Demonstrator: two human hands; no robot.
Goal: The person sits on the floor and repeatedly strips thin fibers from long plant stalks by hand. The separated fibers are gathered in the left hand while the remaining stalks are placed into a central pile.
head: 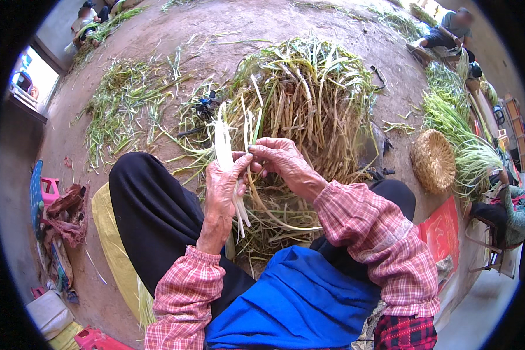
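Observation:
My left hand (221,190) is closed around a bundle of pale, whitish stalks (223,144), their lower ends poking out below the palm. Close beside it, my right hand (284,162) pinches a thin green stalk (257,124) between thumb and finger. The two hands meet at the fingertips, and a curled brownish strip (262,203) hangs under them. Just beyond my hands stands a large heap of leafy stalks (306,100), dry brown at the near side and green on top. Loose peelings (280,236) lie between my knees.
Scattered green leaves (127,105) cover the floor ahead on the left. To the right are a round woven straw seat (433,161), a red printed sheet (442,236) and piled green stalks (450,113). Other people (453,33) sit along the walls. A pink plastic stool (49,189) is at left.

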